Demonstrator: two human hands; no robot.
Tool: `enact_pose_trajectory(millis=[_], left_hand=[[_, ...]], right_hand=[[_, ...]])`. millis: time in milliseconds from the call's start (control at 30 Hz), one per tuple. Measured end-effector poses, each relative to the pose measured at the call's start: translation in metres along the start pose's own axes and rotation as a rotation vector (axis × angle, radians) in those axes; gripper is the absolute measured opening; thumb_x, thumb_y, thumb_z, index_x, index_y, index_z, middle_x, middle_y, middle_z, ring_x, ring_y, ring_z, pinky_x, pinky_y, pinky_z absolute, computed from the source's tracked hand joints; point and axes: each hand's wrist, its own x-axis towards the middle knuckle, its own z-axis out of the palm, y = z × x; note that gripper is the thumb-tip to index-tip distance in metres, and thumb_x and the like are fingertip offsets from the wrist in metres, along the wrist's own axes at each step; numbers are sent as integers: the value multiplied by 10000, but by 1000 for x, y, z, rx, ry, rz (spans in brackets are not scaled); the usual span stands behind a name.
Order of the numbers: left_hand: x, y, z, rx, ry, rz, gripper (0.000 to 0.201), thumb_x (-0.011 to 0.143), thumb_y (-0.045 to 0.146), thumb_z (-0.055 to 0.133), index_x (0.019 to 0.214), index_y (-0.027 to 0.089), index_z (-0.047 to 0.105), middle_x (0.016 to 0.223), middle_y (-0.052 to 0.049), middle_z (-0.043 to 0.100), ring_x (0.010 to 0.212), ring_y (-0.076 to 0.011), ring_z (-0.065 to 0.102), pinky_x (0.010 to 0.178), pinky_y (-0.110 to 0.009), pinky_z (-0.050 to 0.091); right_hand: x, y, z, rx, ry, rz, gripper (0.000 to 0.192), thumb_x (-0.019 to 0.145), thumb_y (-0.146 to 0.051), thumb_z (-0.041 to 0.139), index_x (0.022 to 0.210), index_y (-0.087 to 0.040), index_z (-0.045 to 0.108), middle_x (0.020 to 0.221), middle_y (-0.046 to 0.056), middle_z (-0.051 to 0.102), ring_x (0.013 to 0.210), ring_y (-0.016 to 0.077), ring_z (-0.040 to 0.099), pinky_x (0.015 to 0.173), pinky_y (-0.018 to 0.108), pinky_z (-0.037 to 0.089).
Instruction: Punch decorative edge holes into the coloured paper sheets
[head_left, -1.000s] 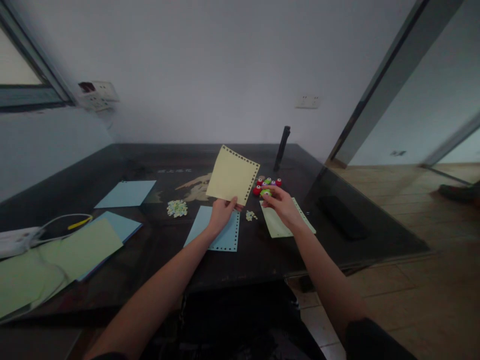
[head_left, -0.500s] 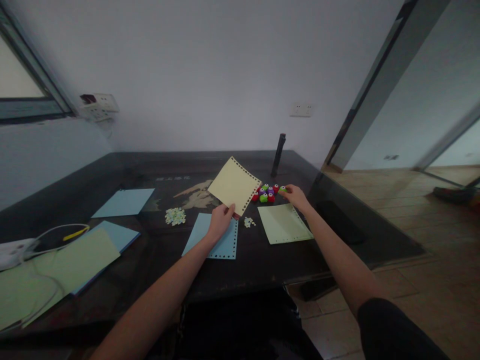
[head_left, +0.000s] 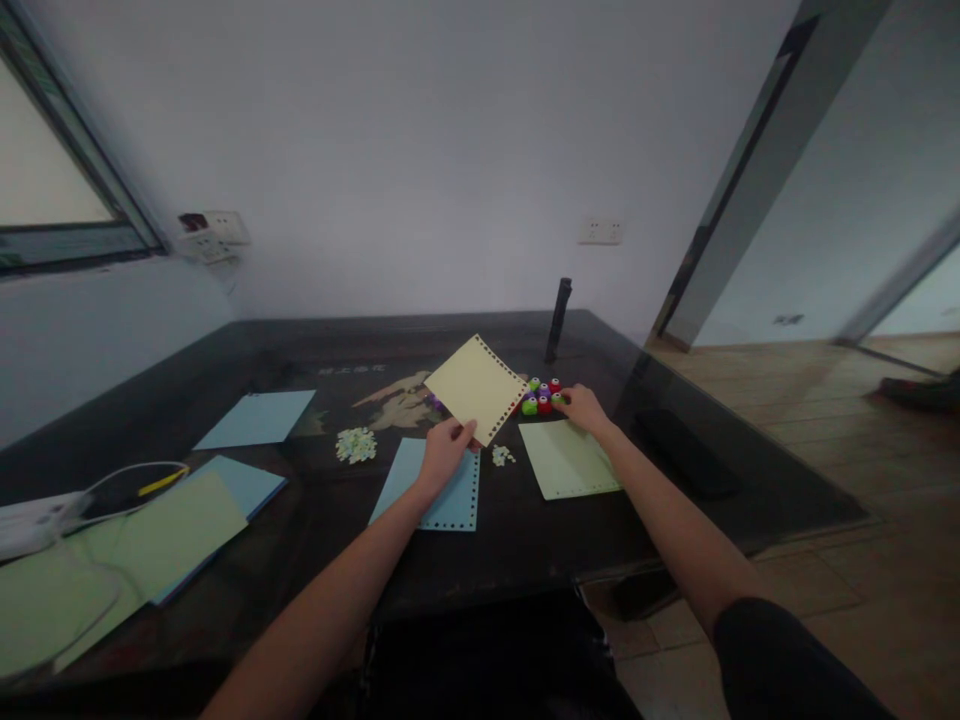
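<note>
A square yellow paper sheet [head_left: 475, 388], holes punched along two edges, is being pinched at its near corner by the left hand [head_left: 444, 449] above the dark glossy table [head_left: 525, 520]. The right hand [head_left: 583, 409] is resting curled fingers against small rounded punches [head_left: 541, 396]; its hold is unclear.
</note>
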Motion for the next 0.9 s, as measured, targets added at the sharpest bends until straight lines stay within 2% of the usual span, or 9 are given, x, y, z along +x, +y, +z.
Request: enact_pose_trajectory(millis=[133, 233, 300, 400, 500, 667, 900], left_hand=[[2, 2, -4, -28, -7, -2, 297, 774, 411, 562, 634, 151, 594, 554, -27, 650, 542, -166, 621, 574, -252, 454], [4, 4, -7, -39, -18, -17, 299, 758, 421, 580, 633, 150, 589, 546, -31, 645, 530, -166, 616, 564, -252, 452], [6, 3, -9, -43, -46, -29, 313, 752, 436, 585, 623, 150, 580, 535, -32, 638, 516, -163, 607, 559, -255, 451], [8, 1, -11, -41, -119, -28, 329, 757, 449, 580, 622, 150, 575, 521, -28, 626, 501, -153, 591, 554, -253, 447], [7, 3, -13, -24, -181, -22, 324, 767, 437, 580, 617, 150, 574, 512, -20, 616, 495, -138, 574, 551, -244, 436], [3, 12, -15, 13, -221, -33, 321, 756, 416, 605, 569, 160, 552, 508, -16, 615, 487, -124, 559, 551, -238, 431], [2, 20, -16, -27, -162, -60, 337, 763, 452, 593, 588, 165, 561, 503, 0, 597, 501, -129, 560, 543, -238, 438]], right_hand=[[-3, -1, -12, 36, 91, -4, 336, 765, -342, 649, 1037, -153, 705, 1029, 143, 623, 926, 237, 584, 858, 333, 422], [-7, -7, -26, 236, 158, -32, 297, 776, -355, 627, 969, -147, 713, 959, 121, 650, 864, 218, 594, 830, 337, 444], [-13, -16, -33, 474, 109, -69, 301, 807, -400, 575, 923, -156, 708, 897, 97, 676, 811, 204, 607, 781, 332, 466], [-27, -35, -36, 840, -65, -66, 400, 816, -511, 531, 914, -157, 689, 835, 85, 692, 734, 195, 621, 687, 326, 493], [-41, -50, -35, 1028, -139, -42, 446, 741, -578, 598, 850, -153, 678, 794, 73, 684, 704, 188, 615, 642, 316, 499], [-49, -51, -40, 1051, -189, -74, 364, 655, -484, 710, 779, -144, 669, 701, 33, 653, 624, 144, 577, 621, 289, 456], [-54, -47, -46, 1075, -171, -16, 286, 596, -382, 750, 709, -144, 641, 632, 11, 620, 569, 122, 546, 567, 267, 419]])
